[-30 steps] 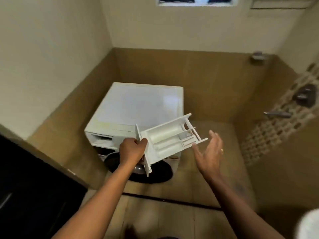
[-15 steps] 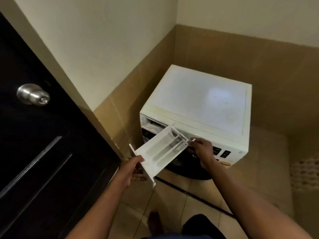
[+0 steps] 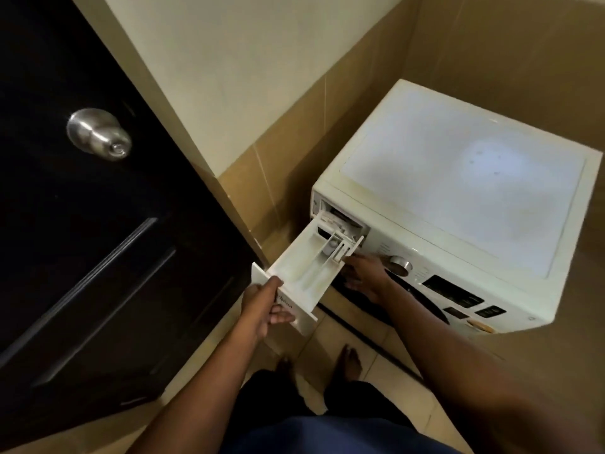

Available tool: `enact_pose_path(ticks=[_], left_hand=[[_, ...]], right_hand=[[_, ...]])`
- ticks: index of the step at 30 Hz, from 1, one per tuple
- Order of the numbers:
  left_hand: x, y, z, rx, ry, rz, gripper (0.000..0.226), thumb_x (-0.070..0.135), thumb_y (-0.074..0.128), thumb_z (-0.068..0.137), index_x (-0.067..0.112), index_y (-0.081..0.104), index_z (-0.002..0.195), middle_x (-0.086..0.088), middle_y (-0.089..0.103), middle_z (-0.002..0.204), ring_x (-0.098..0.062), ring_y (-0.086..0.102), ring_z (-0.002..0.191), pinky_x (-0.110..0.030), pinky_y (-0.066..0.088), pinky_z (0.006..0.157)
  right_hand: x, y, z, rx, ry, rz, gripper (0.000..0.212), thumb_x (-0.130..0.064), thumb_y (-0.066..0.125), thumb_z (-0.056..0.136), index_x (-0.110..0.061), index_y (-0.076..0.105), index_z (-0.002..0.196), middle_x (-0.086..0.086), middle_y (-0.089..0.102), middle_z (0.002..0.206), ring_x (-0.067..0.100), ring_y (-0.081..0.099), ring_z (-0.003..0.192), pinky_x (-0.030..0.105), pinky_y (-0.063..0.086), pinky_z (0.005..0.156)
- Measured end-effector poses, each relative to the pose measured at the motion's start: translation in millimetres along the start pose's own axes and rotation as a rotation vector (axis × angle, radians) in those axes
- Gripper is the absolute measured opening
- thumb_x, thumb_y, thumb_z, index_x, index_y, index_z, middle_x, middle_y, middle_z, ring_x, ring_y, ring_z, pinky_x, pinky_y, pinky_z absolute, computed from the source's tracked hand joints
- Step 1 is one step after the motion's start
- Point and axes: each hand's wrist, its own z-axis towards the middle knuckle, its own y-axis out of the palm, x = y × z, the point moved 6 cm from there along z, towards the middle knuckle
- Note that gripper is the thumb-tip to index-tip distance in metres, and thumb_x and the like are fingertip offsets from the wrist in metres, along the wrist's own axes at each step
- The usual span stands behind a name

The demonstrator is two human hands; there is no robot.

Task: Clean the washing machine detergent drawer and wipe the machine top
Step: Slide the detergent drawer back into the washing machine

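A white detergent drawer [image 3: 304, 270] sticks out of the slot [image 3: 340, 217] at the top left of the white washing machine [image 3: 458, 178], its inner end just inside the opening. My left hand [image 3: 265, 306] grips the drawer's front panel, thumb on top and fingers underneath. My right hand [image 3: 363, 273] is under the drawer's right side near the slot, fingers spread and touching its edge. The machine top is bare and shows a pale glare patch.
A dark door [image 3: 98, 224] with a metal knob [image 3: 98, 134] stands close on the left. Tan tiled walls enclose the machine in the corner. A round dial [image 3: 400, 265] and dark display panel [image 3: 451, 294] are on the machine front. My bare feet [image 3: 350, 358] stand on the tiled floor.
The drawer was held free in the air with my left hand; now its inner end is in the machine's slot. My right hand came onto its far end, then moved under its right side.
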Motion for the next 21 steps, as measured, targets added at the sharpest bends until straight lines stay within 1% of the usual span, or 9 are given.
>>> enact_pose_path(ticks=[4, 6, 8, 9, 13, 15, 17, 19, 21], left_hand=[[-0.7, 1.2, 15.3, -0.027, -0.032, -0.018, 0.026, 0.017, 0.066, 0.093, -0.002, 0.060, 0.110, -0.019, 0.068, 0.082, -0.037, 0.072, 0.067, -0.053, 0.062, 0.061], [-1.6, -0.4, 28.4, -0.047, -0.037, -0.014, 0.020, 0.017, 0.067, 0.093, -0.001, 0.061, 0.101, -0.019, 0.064, 0.080, -0.035, 0.068, 0.069, -0.056, 0.062, 0.064], [0.9, -2.3, 43.1, -0.083, -0.034, -0.007, 0.018, 0.017, 0.067, 0.092, 0.000, 0.062, 0.096, -0.021, 0.065, 0.083, -0.036, 0.068, 0.073, -0.056, 0.062, 0.067], [1.9, -2.6, 48.2, -0.101, -0.036, -0.005, 0.016, 0.016, 0.067, 0.092, 0.001, 0.062, 0.096, -0.021, 0.066, 0.084, -0.036, 0.069, 0.075, -0.055, 0.063, 0.068], [6.3, -11.8, 67.6, -0.186, -0.036, 0.042, 0.020, 0.016, 0.069, 0.093, 0.000, 0.061, 0.102, -0.019, 0.068, 0.083, -0.036, 0.071, 0.077, -0.047, 0.064, 0.070], [9.5, -15.0, 75.7, -0.226, -0.046, 0.069, 0.025, 0.019, 0.070, 0.092, 0.001, 0.061, 0.107, -0.020, 0.070, 0.096, -0.037, 0.074, 0.087, -0.046, 0.064, 0.074], [11.6, -17.6, 84.0, -0.260, -0.067, 0.104, 0.029, 0.021, 0.070, 0.093, 0.002, 0.061, 0.112, -0.024, 0.071, 0.103, -0.036, 0.076, 0.089, -0.045, 0.064, 0.075], [14.7, -18.3, 90.3, -0.282, -0.069, 0.122, 0.031, 0.021, 0.070, 0.093, 0.001, 0.060, 0.115, -0.024, 0.071, 0.101, -0.035, 0.076, 0.086, -0.043, 0.064, 0.074], [19.2, -17.8, 95.3, -0.303, -0.068, 0.132, 0.032, 0.020, 0.070, 0.093, 0.001, 0.059, 0.117, -0.024, 0.071, 0.101, -0.035, 0.076, 0.086, -0.041, 0.064, 0.072]], right_hand=[[15.2, 26.7, -15.0, -0.059, 0.106, -0.079, 0.040, -0.045, 0.074, 0.087, -0.019, 0.070, 0.118, 0.007, 0.075, 0.113, 0.028, 0.071, 0.095, 0.040, 0.057, 0.071], [21.4, 41.7, -20.1, -0.073, 0.092, -0.045, 0.037, -0.042, 0.071, 0.091, -0.021, 0.067, 0.122, 0.008, 0.076, 0.114, 0.036, 0.072, 0.104, 0.046, 0.060, 0.078], [21.6, 53.6, -23.4, -0.042, 0.054, 0.028, 0.028, -0.031, 0.064, 0.099, -0.020, 0.064, 0.125, 0.010, 0.076, 0.112, 0.036, 0.073, 0.104, 0.051, 0.060, 0.090], [19.4, 58.1, -26.1, -0.024, 0.041, 0.057, 0.026, -0.026, 0.061, 0.102, -0.019, 0.062, 0.127, 0.011, 0.076, 0.112, 0.034, 0.074, 0.101, 0.051, 0.060, 0.091], [17.7, 71.6, -26.9, 0.053, 0.045, 0.146, 0.025, -0.017, 0.054, 0.106, -0.011, 0.060, 0.130, 0.012, 0.077, 0.111, 0.028, 0.077, 0.092, 0.043, 0.064, 0.077], [16.0, 77.2, -27.4, 0.070, 0.037, 0.152, 0.024, -0.018, 0.053, 0.107, -0.011, 0.061, 0.128, 0.008, 0.077, 0.106, 0.022, 0.077, 0.086, 0.039, 0.064, 0.070], [18.4, 81.8, -25.8, 0.112, 0.034, 0.141, 0.023, -0.021, 0.052, 0.107, -0.012, 0.062, 0.127, 0.005, 0.077, 0.101, 0.016, 0.076, 0.078, 0.035, 0.061, 0.065], [21.2, 85.1, -24.8, 0.152, 0.020, 0.157, 0.026, -0.024, 0.053, 0.107, -0.011, 0.062, 0.127, 0.007, 0.076, 0.104, 0.019, 0.076, 0.082, 0.034, 0.060, 0.066], [22.6, 87.5, -23.4, 0.184, 0.003, 0.182, 0.029, -0.026, 0.054, 0.106, -0.011, 0.062, 0.129, 0.010, 0.076, 0.111, 0.025, 0.075, 0.094, 0.036, 0.060, 0.069]])
